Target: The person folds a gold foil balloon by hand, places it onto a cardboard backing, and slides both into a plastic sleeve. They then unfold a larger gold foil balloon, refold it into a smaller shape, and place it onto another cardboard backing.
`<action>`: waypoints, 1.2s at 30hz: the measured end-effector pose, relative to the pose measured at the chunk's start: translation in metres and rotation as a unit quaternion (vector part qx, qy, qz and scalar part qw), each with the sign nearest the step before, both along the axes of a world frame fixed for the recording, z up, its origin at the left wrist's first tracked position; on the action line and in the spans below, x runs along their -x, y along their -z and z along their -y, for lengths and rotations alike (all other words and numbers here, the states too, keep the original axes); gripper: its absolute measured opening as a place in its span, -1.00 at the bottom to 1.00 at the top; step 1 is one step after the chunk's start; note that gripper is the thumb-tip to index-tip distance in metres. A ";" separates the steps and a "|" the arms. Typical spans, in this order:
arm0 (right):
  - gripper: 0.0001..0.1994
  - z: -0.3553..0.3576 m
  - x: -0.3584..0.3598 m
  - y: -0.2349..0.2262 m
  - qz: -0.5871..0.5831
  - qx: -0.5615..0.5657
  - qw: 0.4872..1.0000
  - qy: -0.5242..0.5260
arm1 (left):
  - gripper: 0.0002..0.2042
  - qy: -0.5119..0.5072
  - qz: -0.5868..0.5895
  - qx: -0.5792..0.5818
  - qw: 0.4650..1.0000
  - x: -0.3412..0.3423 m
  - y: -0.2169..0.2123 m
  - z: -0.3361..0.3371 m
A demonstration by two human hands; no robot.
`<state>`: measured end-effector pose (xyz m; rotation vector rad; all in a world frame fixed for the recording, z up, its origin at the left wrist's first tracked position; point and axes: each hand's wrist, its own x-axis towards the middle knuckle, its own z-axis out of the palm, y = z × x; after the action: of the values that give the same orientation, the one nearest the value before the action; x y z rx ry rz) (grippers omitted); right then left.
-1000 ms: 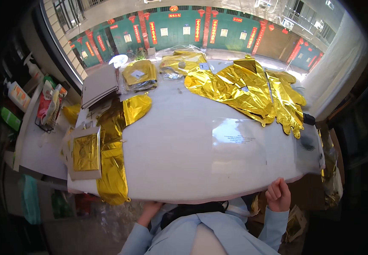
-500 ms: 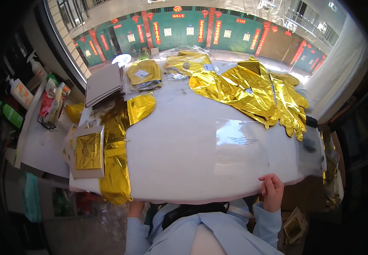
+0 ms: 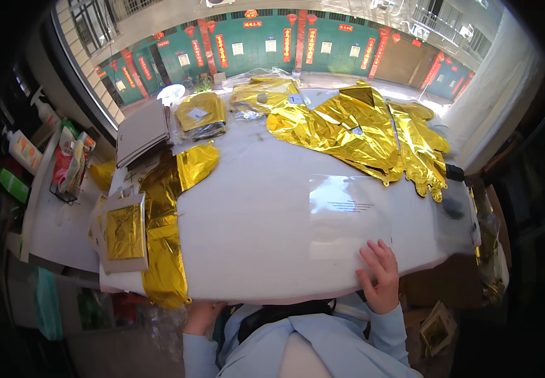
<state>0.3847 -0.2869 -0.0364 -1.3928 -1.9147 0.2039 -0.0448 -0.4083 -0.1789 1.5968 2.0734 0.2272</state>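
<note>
Showing parted fingers, the right hand [image 3: 380, 277] overlapped the bag [image 3: 341, 236]'s near corner; the left hand [image 3: 203, 317], at the table [image 3: 241, 252]'s edge, was too hidden to tell.

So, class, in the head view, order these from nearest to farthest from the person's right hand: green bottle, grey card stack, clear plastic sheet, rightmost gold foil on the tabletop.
1. Clear plastic sheet, just ahead.
2. Rightmost gold foil, back right.
3. Grey card stack, back left.
4. Green bottle, far left.
</note>
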 end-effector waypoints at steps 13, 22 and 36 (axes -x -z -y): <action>-0.60 -0.017 -0.033 -0.009 0.122 0.032 0.992 0.026 | -0.56 0.279 0.231 0.033 0.931 -0.072 -0.184 -0.043; -0.52 -0.008 -0.064 -0.019 0.159 0.101 0.981 0.040 | -0.59 0.429 0.184 -0.178 0.866 -0.157 -0.183 -0.120; -0.77 -0.195 -0.016 -0.050 0.229 -0.007 0.972 -0.059 | -0.42 0.376 0.006 -0.242 0.895 -0.217 -0.143 -0.268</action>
<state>0.4005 -0.0918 0.0137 -1.4043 -2.3715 -0.0848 0.1722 -0.1401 -0.0358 2.5505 1.2852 0.4881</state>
